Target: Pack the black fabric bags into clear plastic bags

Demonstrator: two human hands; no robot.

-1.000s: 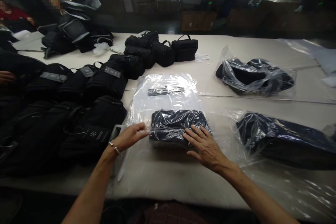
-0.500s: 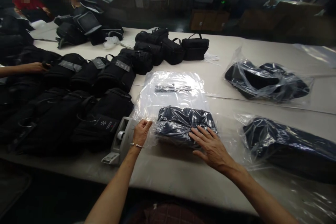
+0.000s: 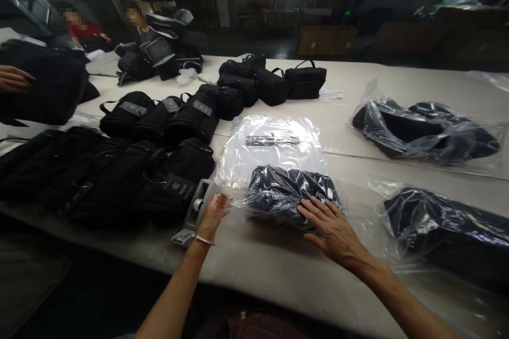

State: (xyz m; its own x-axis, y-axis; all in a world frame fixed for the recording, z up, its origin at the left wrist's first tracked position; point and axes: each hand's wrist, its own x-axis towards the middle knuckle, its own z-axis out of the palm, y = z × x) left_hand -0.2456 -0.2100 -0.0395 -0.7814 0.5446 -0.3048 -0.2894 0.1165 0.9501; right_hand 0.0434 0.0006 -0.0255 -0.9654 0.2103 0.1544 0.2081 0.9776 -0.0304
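A black bag (image 3: 284, 188) in clear plastic lies before me on the table (image 3: 262, 275). My right hand (image 3: 330, 228) rests flat on its near right side, fingers spread. To the left, my left hand (image 3: 213, 214) is closed, slightly blurred, and clear plastic film (image 3: 236, 202) stretches from it to the wrapped bag. Its fingertips are hard to make out. Just beside that hand stands a grey device (image 3: 199, 204) with a white knob, like a tape dispenser. Flat clear plastic bags (image 3: 274, 127) with a dark printed strip lie partly under the wrapped bag.
Several black bags (image 3: 175, 169) with tags crowd the left side, and more (image 3: 270, 85) stand farther back. Two plastic-wrapped black bags (image 3: 449, 222) lie to the right. Far left, a co-worker's hand (image 3: 15, 79) holds a large black bag. Two people sit beyond the table.
My view has shifted left and up. My left hand has drawn away from the wrapped bag, toward the grey device. At far left, the co-worker's hand now has a black bag lifted up.
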